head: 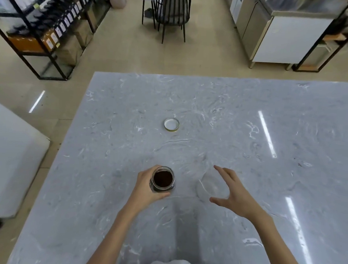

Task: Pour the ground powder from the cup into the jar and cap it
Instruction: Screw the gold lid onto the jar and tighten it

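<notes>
White lid [171, 124] beyond jar [163, 179], unobstructed

looks like a cafe/shop back area: stainless fridge unit [275, 32], shelves of labelled bottles [59, 25], marble counter [230, 114]

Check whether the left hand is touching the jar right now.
Touching. The head view shows the left hand wrapped around the side of the jar, thumb and fingers pressed against the glass, while the jar stands on the table.

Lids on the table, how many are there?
1. The lid lies alone mid-table, beyond the open jar gripped by the left hand. None seems hidden.
</notes>
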The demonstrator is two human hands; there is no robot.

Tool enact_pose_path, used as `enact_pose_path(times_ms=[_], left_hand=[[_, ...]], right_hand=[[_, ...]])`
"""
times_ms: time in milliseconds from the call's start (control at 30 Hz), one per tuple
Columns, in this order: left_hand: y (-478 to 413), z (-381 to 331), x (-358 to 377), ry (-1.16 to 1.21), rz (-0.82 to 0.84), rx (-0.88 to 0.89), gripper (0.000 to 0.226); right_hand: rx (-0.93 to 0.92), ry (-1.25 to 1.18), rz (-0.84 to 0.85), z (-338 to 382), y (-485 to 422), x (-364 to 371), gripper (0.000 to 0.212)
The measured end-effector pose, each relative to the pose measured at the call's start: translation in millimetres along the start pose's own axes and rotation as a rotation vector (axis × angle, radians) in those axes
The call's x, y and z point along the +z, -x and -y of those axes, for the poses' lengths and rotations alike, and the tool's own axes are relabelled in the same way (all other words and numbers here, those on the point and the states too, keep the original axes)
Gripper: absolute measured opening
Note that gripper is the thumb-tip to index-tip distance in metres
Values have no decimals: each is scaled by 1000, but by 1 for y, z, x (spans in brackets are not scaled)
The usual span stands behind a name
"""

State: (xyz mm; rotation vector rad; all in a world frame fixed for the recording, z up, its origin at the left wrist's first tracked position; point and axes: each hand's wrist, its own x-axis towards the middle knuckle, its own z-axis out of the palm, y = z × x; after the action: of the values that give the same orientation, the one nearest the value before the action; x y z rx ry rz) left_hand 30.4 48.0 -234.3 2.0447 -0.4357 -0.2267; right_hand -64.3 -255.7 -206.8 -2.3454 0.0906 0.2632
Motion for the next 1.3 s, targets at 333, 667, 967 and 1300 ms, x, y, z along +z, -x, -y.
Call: enact_pose_path(times_ms=[333,667,967,1300], left_hand=[[1,24,2,-19,77,12,70],[-9,17,-9,-16,185,-23,78],[-6,14,-36,-68,336,-290,133],[-159,22,-62,-59,72,-298,45]], right_hand=[[-52,105,31,-7,-3,9,98],[-34,189,31,-5,-15,-4,102],[70,468,199,10,-15,-23,126],[346,-562,-159,82,-193,-22,46]])
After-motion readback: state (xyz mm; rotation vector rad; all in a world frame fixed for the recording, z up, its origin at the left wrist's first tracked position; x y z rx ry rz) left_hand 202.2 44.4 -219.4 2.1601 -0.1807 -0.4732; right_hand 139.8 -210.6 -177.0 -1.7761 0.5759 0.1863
